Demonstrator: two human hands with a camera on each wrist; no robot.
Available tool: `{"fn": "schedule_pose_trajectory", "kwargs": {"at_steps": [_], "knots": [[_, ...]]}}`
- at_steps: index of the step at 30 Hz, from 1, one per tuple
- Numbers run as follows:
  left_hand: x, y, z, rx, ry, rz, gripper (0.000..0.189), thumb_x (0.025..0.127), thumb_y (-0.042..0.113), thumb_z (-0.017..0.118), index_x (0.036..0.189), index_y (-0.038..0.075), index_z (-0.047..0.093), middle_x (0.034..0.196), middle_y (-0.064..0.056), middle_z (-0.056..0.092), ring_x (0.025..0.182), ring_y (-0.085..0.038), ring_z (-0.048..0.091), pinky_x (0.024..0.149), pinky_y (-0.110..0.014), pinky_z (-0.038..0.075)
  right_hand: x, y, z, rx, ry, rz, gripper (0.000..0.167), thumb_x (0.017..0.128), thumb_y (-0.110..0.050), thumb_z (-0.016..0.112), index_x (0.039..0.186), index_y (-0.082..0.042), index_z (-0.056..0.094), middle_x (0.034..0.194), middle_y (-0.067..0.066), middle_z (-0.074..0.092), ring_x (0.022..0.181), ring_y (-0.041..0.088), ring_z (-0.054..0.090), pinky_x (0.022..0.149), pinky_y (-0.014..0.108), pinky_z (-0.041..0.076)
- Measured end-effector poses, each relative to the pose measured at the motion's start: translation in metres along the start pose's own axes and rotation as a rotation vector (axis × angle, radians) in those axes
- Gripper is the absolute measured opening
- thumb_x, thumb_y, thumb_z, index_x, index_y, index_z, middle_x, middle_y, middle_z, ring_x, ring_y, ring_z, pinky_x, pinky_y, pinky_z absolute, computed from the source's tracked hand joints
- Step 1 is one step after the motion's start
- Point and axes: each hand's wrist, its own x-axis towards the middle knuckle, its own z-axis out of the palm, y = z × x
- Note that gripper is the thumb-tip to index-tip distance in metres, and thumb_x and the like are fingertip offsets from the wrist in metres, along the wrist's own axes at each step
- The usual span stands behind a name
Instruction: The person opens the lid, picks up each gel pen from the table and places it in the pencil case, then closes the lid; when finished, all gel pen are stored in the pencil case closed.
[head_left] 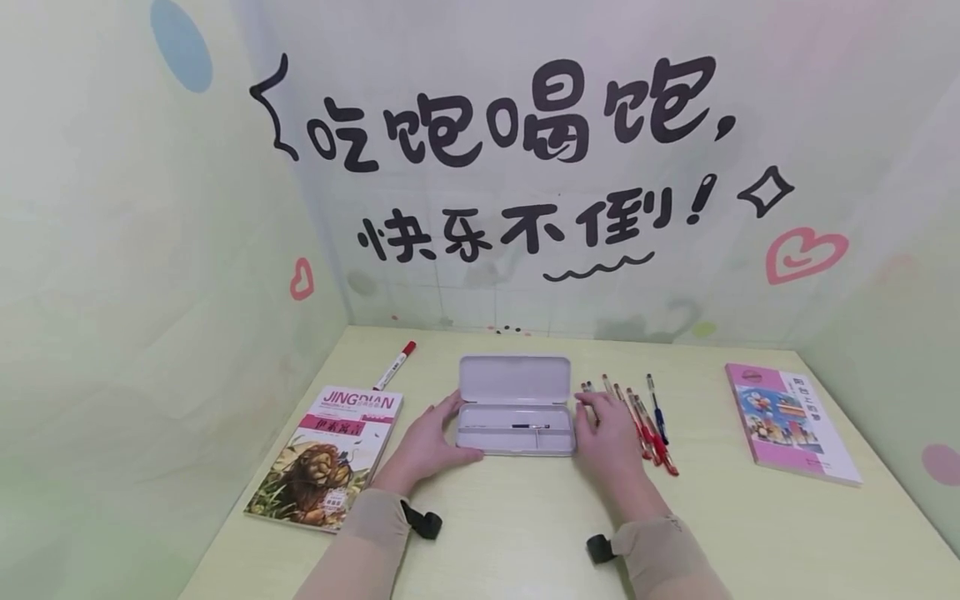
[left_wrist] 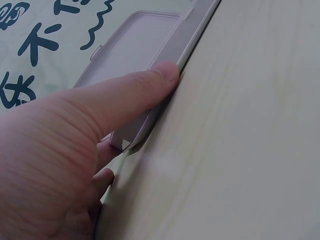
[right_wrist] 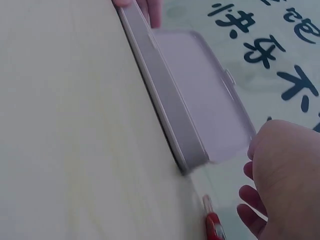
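Note:
A lilac pencil case (head_left: 480, 442) lies with its lid (head_left: 514, 379) raised toward the back wall. A slim pen (head_left: 529, 427) rests inside. My left hand (head_left: 431, 446) grips its left end; in the left wrist view the thumb (left_wrist: 165, 72) presses the front wall while the other fingers go round the side, partly hidden. Beside the right end is my right hand (head_left: 611, 437), its fingers loosely bent and nothing held. In the right wrist view this hand (right_wrist: 290, 170) is close to the lid's corner. Several pens (head_left: 648, 429), some with red grips, lie just right of it.
A book with a lion cover (head_left: 322, 458) is at the left, with a red-capped marker (head_left: 395, 365) behind it. A pink-and-white book (head_left: 791, 421) lies at the far right. Printed walls (head_left: 517, 292) enclose the table at the back and sides.

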Motion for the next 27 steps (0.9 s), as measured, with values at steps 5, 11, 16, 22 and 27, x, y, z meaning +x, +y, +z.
{"fn": "schedule_pose_trajectory", "kwargs": {"at_steps": [5,11,16,22,27], "knots": [[0.001,0.002,-0.002,0.019,0.007,0.018,0.126,0.073,0.052,0.101,0.175,0.034,0.030,0.177,-0.001,0.044,0.166,-0.049,0.032,0.137,-0.069,0.027,0.007,0.025,-0.023,-0.044,0.132,0.043,0.033,0.109,-0.021,0.060,0.136,-0.006,0.073,0.134,0.022,0.068,0.124,0.045,0.063,0.104,0.065,0.056],[0.000,0.005,-0.003,0.024,-0.003,0.019,0.125,0.073,0.051,0.101,0.175,0.034,0.031,0.177,-0.001,0.043,0.166,-0.047,0.034,0.138,-0.067,0.026,0.010,0.046,-0.044,-0.078,0.185,0.157,0.036,0.108,-0.019,0.059,0.137,-0.002,0.071,0.138,0.029,0.065,0.127,0.051,0.060,0.106,0.069,0.055],[-0.001,0.008,-0.003,0.012,-0.007,0.016,0.124,0.073,0.050,0.101,0.175,0.034,0.031,0.177,-0.002,0.043,0.166,-0.047,0.034,0.138,-0.067,0.025,0.011,0.056,-0.053,-0.132,0.166,0.268,0.043,0.108,-0.023,0.056,0.142,0.000,0.067,0.146,0.034,0.059,0.134,0.056,0.056,0.113,0.072,0.050],[0.000,0.004,-0.002,0.002,0.002,0.013,0.123,0.073,0.051,0.101,0.174,0.037,0.031,0.177,-0.002,0.043,0.166,-0.050,0.033,0.136,-0.070,0.027,0.010,0.060,-0.057,-0.171,0.119,0.354,0.046,0.109,-0.027,0.055,0.142,0.003,0.065,0.143,0.036,0.059,0.132,0.057,0.056,0.110,0.072,0.051],[0.000,0.002,0.000,-0.001,0.002,0.012,0.124,0.073,0.051,0.101,0.174,0.038,0.031,0.177,-0.001,0.043,0.166,-0.049,0.033,0.136,-0.070,0.027,0.009,0.063,-0.059,-0.164,0.075,0.413,0.049,0.108,-0.029,0.059,0.144,0.004,0.063,0.141,0.036,0.060,0.132,0.056,0.056,0.110,0.071,0.051]]}}
